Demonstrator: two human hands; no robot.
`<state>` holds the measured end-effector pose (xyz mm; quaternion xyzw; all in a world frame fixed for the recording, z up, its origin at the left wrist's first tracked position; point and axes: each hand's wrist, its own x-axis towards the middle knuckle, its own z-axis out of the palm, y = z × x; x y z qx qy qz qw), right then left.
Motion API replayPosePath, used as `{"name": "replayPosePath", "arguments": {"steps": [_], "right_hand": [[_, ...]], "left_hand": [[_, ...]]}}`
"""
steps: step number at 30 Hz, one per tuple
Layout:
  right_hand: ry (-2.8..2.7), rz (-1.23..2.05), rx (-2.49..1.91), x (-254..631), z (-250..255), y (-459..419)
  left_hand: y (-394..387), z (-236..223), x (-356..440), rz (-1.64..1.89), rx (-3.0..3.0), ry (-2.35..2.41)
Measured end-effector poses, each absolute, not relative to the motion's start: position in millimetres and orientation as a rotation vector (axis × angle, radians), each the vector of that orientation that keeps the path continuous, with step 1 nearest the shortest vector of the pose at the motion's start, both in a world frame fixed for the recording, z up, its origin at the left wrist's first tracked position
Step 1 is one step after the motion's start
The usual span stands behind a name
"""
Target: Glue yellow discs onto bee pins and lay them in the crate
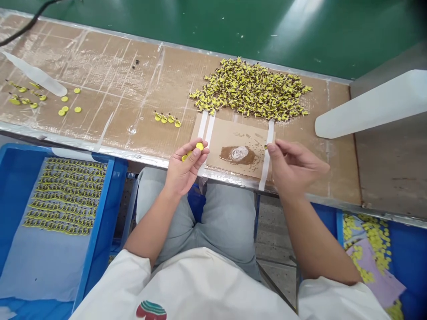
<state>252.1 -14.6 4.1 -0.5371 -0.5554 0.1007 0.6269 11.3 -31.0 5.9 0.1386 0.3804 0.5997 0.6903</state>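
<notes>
My left hand [185, 168] is closed on a few small yellow discs [199, 146] at the front edge of the cardboard-covered bench [116, 89]. My right hand [293, 168] pinches a tiny yellow piece [266, 146] between thumb and fingers, just right of a brown patch with a clear blob [239, 154] on a taped cardboard square. A big heap of yellow-and-dark parts [250, 91] lies behind that square. A short row of yellow parts [167, 118] sits to the left of it.
A blue tray [110, 195] at lower left holds rows of finished parts on grey cloth. Another blue bin [408, 249] at lower right holds loose yellow discs. Scattered yellow discs [68, 104] and a white plastic piece [33, 73] lie far left; a white bar [373, 104] lies at right.
</notes>
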Motion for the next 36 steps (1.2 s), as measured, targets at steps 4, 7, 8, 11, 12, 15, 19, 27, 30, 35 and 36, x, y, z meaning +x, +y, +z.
{"name": "replayPosePath", "arguments": {"steps": [4,7,8,11,12,15,19,27,30,35,36], "right_hand": [[-1.315,0.261,-1.181,223,-2,-23],[-1.317,0.284,-1.188,217,-8,-23],[-1.318,0.289,-1.197,216,-9,-22],[-1.314,0.288,-1.224,216,-10,-23],[-1.313,0.285,-1.229,216,-10,-23],[-1.321,0.278,-1.258,216,-10,-23],[-1.332,0.263,-1.257,215,-10,-22],[-1.334,0.275,-1.194,216,-10,-21],[-1.338,0.24,-1.178,219,-10,-23],[-1.435,0.158,-1.216,227,-14,-29],[-1.449,0.135,-1.218,228,-15,-30]], "left_hand": [[-30,6,11,1.352,0.292,0.842],[-31,7,11,1.357,0.307,0.821],[-32,7,11,1.355,0.313,0.818],[-32,8,10,1.342,0.302,0.832],[-33,7,10,1.34,0.295,0.838],[-32,7,10,1.335,0.296,0.843],[-32,6,10,1.341,0.307,0.798],[-32,5,9,1.34,0.359,0.807],[-32,4,8,1.341,0.365,0.775],[-31,5,9,1.337,0.353,0.737],[-31,6,9,1.336,0.351,0.743]]}}
